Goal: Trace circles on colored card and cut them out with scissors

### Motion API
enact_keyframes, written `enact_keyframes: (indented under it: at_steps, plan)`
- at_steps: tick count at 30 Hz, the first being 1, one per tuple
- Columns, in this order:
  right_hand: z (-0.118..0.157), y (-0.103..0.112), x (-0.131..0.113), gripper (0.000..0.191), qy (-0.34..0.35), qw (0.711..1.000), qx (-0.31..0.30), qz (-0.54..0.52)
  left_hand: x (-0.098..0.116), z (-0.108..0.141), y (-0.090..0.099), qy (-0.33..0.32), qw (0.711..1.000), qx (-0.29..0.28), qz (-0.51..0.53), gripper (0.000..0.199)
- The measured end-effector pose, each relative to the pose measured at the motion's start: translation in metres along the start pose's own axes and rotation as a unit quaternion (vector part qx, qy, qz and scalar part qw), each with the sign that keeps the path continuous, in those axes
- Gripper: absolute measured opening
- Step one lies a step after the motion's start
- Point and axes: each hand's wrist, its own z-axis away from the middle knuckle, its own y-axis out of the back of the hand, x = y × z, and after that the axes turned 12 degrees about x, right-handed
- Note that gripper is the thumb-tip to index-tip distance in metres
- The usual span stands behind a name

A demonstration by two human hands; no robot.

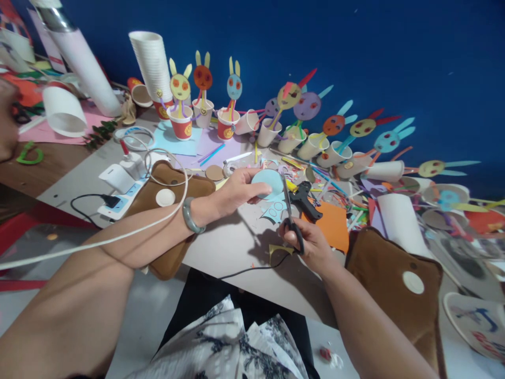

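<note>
My left hand point(237, 193), with a bracelet on its wrist, pinches the left edge of a light-blue paper disc point(269, 182) between thumb and fingers. Black-handled scissors point(295, 234) are gripped in my right hand point(310, 246), their blades pointing up beside the disc's right edge. Whether the blades touch the paper cannot be made out. Under the disc lies a blue paper scrap point(275, 211) with circles drawn on it. A black glue gun point(306, 201) rests just right of the blades, on orange paper point(333, 225).
Cups with paper rabbit figures point(181, 123) line the blue wall. A power strip point(118, 202) and white cable lie at left. Brown cushions point(394, 279) flank the work area. Tall stacked cups point(152, 66) stand behind. Another person's hand point(8, 118) shows at the far left.
</note>
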Motion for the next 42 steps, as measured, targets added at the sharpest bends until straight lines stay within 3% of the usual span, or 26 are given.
enact_keyframes:
  at_steps: [19, 28, 42]
  plan:
    - [0.0, 0.0, -0.002, 0.064, 0.011, 1.0, 0.002, -0.002, 0.002, 0.0, -0.001, 0.014, 1.0, -0.002, 0.011, 0.016]
    - [0.003, 0.002, -0.005, 0.064, 0.008, 0.999, -0.04, -0.003, 0.011, 0.004, -0.005, 0.041, 0.999, -0.022, -0.007, 0.018]
    - [0.002, 0.0, -0.002, 0.063, 0.011, 1.0, -0.022, 0.002, 0.008, 0.005, -0.006, 0.078, 0.995, -0.065, -0.016, 0.016]
